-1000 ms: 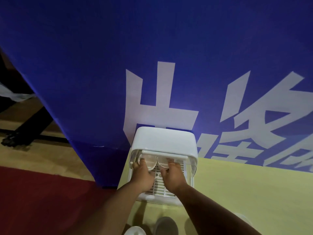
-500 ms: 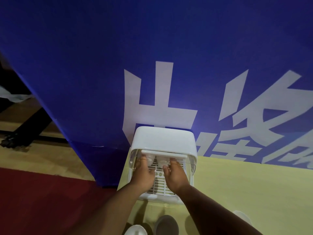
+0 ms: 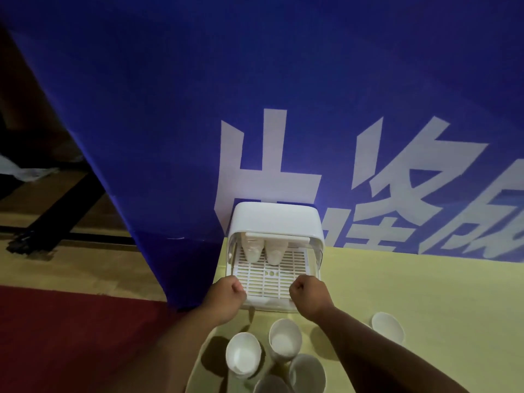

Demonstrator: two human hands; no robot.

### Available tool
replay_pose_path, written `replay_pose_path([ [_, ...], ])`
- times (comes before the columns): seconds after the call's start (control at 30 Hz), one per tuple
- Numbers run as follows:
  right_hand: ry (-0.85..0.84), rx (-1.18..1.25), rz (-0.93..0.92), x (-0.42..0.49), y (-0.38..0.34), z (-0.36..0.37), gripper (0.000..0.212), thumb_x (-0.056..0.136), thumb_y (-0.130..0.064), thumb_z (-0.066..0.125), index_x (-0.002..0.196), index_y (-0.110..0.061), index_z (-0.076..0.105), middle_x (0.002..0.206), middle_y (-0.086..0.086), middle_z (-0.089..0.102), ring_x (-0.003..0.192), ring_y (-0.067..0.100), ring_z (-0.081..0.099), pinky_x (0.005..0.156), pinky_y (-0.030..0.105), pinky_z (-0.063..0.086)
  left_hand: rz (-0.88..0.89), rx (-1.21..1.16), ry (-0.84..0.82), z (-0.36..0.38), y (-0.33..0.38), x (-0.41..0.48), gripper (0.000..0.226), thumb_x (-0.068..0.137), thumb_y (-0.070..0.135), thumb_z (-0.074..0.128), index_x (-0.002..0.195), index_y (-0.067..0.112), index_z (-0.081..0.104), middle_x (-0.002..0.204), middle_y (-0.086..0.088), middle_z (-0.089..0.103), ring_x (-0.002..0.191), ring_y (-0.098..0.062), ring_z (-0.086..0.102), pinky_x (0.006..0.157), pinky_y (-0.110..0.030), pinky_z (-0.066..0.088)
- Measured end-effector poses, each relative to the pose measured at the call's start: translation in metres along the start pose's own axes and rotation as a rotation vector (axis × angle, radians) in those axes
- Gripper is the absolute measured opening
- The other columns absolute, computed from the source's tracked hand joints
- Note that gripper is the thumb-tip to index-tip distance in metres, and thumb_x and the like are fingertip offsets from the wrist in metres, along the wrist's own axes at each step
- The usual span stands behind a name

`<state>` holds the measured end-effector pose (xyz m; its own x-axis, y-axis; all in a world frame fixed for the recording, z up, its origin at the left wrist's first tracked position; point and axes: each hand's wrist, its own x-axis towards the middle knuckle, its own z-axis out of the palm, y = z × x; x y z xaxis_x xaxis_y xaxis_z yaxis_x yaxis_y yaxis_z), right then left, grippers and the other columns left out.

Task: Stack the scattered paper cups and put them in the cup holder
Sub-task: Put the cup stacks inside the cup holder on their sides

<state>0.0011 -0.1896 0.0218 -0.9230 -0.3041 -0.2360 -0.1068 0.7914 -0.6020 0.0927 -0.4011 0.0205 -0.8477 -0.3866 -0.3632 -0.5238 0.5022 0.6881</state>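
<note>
Left hand (image 3: 226, 296): clenched fist, nothing visible in it, at the near-left corner of the cup holder (image 3: 276, 219). Right hand (image 3: 307, 296): also a fist, at the near-right corner. Can't tell whether either fist touches the holder's near edge.

Holder sits at the far-left corner of the yellow table (image 3: 411, 293), back against the blue banner (image 3: 170, 109). Its slatted tray (image 3: 269, 279) is exposed toward the near side; lid (image 3: 276, 222) covers the far part. Two cup stacks (image 3: 251, 249) stand side by side at the tray's far left, tops hidden under the lid. Rest of the tray is bare slats: right half and whole near half.

Loose cups (image 3: 285, 338) are clustered on the table, near side, between the forearms: three visible openings, plus one cut off by the bottom edge. A fifth cup (image 3: 388, 327) lies tilted to the right of the right forearm, well apart from the cluster.

Table's left edge runs just beside the holder's left wall; the left forearm crosses it. Beyond it: red carpet (image 3: 71, 336), then wood floor (image 3: 56, 265). Bare tabletop to the right of the holder.

Scene is dim; cup count per stack isn't readable.
</note>
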Motion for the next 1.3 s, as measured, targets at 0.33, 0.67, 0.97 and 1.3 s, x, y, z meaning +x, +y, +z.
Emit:
replay_pose_path([
  [0.33, -0.421, -0.151, 0.019, -0.025, 0.016, 0.006, 0.046, 0.079, -0.045, 0.073, 0.117, -0.02, 0.07, 0.125, 0.001, 0.064, 0.112, 0.018, 0.06, 0.094, 0.028, 0.051, -0.436, -0.04, -0.335, 0.011, -0.029, -0.059, 0.034, 0.082, 0.019, 0.062, 0.115, 0.012, 0.059, 0.097, -0.014, 0.062, 0.076, -0.028, 0.07, 0.065, -0.034, 0.061],
  [0.67, -0.38, -0.132, 0.06, -0.04, 0.02, 0.014, 0.032, 0.081, -0.02, 0.062, 0.111, -0.012, 0.071, 0.108, 0.004, 0.069, 0.093, 0.021, 0.067, 0.074, 0.029, 0.058, -0.496, -0.237, -0.207, 0.025, -0.039, -0.063, 0.036, 0.09, 0.004, 0.04, 0.126, 0.005, 0.048, 0.122, -0.02, 0.054, 0.074, -0.028, 0.075, 0.066, -0.036, 0.064],
  [0.97, -0.248, 0.106, 0.114, -0.026, -0.002, -0.026, 0.024, 0.076, -0.009, 0.054, 0.096, -0.008, 0.069, 0.082, 0.012, 0.073, 0.055, 0.024, 0.07, 0.051, 0.028, 0.055, -0.401, -0.403, -0.077, -0.011, 0.01, -0.049, 0.038, 0.095, 0.001, 0.035, 0.13, 0.003, 0.047, 0.117, -0.023, 0.054, 0.07, -0.036, 0.075, 0.061, -0.04, 0.063],
  [1.3, -0.045, 0.448, 0.24, -0.001, -0.017, -0.03, 0.027, 0.082, -0.005, 0.049, 0.099, -0.004, 0.07, 0.073, 0.013, 0.069, 0.048, 0.022, 0.064, 0.046, 0.024, 0.045, -0.385, -0.64, 0.117, -0.014, 0.04, 0.003, 0.036, 0.091, -0.007, 0.051, 0.126, 0.0, 0.051, 0.132, -0.023, 0.052, 0.108, -0.047, 0.061, 0.072, -0.05, 0.064],
])
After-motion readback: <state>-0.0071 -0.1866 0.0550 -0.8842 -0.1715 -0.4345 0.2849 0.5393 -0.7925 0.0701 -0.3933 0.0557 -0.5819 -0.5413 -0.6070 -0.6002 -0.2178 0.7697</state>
